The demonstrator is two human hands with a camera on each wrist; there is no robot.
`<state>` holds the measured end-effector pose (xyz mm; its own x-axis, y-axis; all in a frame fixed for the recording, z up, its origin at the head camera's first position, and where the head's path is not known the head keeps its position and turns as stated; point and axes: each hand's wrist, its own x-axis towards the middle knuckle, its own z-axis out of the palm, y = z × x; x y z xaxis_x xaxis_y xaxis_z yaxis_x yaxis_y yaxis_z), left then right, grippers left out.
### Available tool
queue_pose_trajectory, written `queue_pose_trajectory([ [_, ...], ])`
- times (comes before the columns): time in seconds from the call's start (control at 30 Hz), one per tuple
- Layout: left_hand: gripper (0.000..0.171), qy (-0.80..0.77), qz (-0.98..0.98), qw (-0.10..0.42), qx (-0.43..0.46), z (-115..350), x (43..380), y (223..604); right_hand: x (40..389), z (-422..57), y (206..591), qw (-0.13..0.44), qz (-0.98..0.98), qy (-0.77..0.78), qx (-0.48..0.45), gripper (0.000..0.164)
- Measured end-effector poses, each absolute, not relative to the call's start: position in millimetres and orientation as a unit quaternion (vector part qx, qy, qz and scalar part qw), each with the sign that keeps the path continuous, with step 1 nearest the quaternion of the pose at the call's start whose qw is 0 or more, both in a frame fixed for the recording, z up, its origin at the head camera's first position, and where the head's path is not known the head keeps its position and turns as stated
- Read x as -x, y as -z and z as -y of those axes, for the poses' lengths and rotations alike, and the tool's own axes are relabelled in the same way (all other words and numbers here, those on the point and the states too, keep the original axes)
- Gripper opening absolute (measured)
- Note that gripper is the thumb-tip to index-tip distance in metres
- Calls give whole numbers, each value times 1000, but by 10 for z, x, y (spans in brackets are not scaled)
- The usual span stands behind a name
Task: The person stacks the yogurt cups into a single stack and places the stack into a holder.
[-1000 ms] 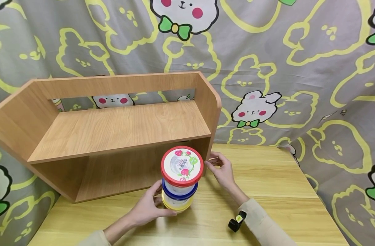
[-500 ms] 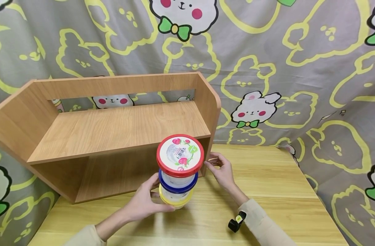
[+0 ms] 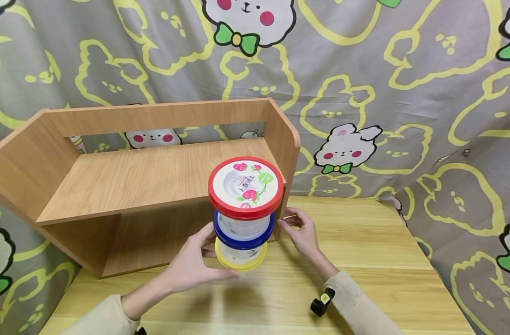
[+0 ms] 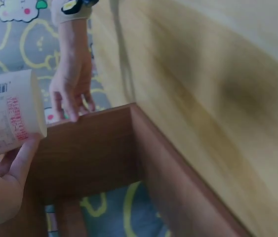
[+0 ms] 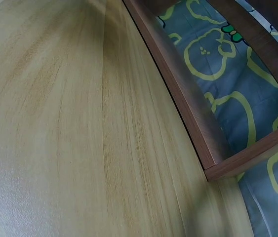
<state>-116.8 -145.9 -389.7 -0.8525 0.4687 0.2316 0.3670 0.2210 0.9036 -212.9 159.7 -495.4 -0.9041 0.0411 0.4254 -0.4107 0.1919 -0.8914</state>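
Observation:
Three round white tubs are stacked: a red-lidded tub [image 3: 246, 186] with a strawberry print on top, a blue-lidded tub [image 3: 243, 232] in the middle and a yellow-lidded tub [image 3: 240, 259] lowest. My left hand [image 3: 189, 263] grips the lowest tub from the left side, holding the stack above the table in front of the wooden shelf [image 3: 162, 179]. In the left wrist view a tub's barcoded wall [image 4: 8, 111] shows beside the thumb. My right hand [image 3: 301, 232] touches the outside of the shelf's right side panel with relaxed fingers and holds nothing.
The two-level shelf stands at the back left of the light wooden table [image 3: 363, 242]. Behind it hangs a grey curtain [image 3: 342, 56] with cartoon bears. A black strap with a yellow label [image 3: 323, 301] is at the right cuff.
My left hand has lifted the stack of tubs up toward the level of the upper shelf board. My right hand has stayed at the side panel.

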Motion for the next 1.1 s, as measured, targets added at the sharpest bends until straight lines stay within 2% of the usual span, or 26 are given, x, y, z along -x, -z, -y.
queue_pose_trajectory([
  [0.8,79,-563,-775,36,-285,1486,1327,3148,2112,-1592,4952,188,740,-633,-128,34],
  [1.1,86,-571,-772,45,-274,1510,1450,2832,2119,-1590,4951,187,743,-631,-126,33],
])
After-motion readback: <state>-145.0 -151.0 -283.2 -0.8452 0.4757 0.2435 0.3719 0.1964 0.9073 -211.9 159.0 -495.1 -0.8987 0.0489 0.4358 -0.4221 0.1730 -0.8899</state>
